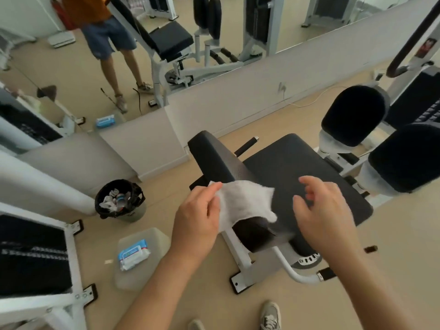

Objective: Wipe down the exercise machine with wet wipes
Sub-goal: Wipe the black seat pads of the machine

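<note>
A white wet wipe (242, 203) hangs spread out above the near end of the machine's black backrest (214, 158). My left hand (197, 217) pinches the wipe's left edge between thumb and fingers. My right hand (326, 210) hovers just right of the wipe with fingers loosely curled, holding nothing. The black seat pad (309, 167) lies under and beyond both hands. Two black roller pads (354, 115) stand at the right of the seat. A blue pack of wet wipes (132, 254) lies on a pale plastic lid on the floor at lower left.
A black bin (120, 198) with used wipes and a bottle stands on the floor to the left. White machine frames (69, 246) flank the left side. A wall mirror (166, 44) ahead reflects the gym and a standing person. My shoe (270, 315) is at the bottom.
</note>
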Available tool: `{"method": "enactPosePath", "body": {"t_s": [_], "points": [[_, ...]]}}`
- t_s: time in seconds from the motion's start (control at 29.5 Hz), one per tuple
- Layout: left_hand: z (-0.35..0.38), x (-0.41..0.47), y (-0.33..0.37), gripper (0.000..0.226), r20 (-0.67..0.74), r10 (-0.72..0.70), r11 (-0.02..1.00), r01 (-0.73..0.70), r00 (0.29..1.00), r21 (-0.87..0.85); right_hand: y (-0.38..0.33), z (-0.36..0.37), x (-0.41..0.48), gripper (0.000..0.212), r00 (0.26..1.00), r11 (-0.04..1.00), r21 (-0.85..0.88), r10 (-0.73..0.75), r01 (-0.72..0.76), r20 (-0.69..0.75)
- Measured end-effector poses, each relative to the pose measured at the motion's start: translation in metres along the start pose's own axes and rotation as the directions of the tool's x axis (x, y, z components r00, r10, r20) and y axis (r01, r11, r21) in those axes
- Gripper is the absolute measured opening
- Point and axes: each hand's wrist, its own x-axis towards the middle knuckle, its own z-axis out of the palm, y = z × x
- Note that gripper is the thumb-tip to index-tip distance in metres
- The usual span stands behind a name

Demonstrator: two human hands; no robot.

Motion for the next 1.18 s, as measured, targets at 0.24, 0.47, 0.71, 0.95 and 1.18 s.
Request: {"method": "enactPosePath", "body": {"t_s": [0.24, 0.47, 0.71, 0.95, 1.18], "points": [[0.0, 0.018, -0.032, 0.034, -0.053, -0.064, 0.998, 0.062, 0.997, -0.031, -0.048, 0.036, 0.01, 0.072, 0.918, 0.963, -0.116, -0.19, 0.243, 0.349], [-0.008, 0.032, -0.078, 0.032, -0.081, -0.276, 0.941, 0.252, 0.958, -0.225, -0.079, 0.026, 0.008, 0.088, 0.881, 0.895, -0.392, -0.004, 0.215, 0.473], [-0.006, 0.036, -0.077, 0.036, -0.093, -0.241, 0.927, 0.201, 0.966, -0.318, -0.136, 0.102, 0.102, 0.084, 0.937, 0.808, -0.475, -0.302, 0.35, 0.176], [-0.002, 0.05, -0.082, 0.036, -0.091, -0.241, 0.906, 0.191, 0.966, -0.379, -0.082, 0.086, 0.022, 0.07, 0.772, 0.526, -0.58, -0.537, 0.621, 0.339], [0.006, 0.048, -0.072, 0.03, -0.05, -0.339, 0.858, 0.287, 0.939, -0.426, -0.11, 0.104, 0.033, 0.075, 0.585, 0.135, -0.612, -0.509, 0.779, 0.632]]}}
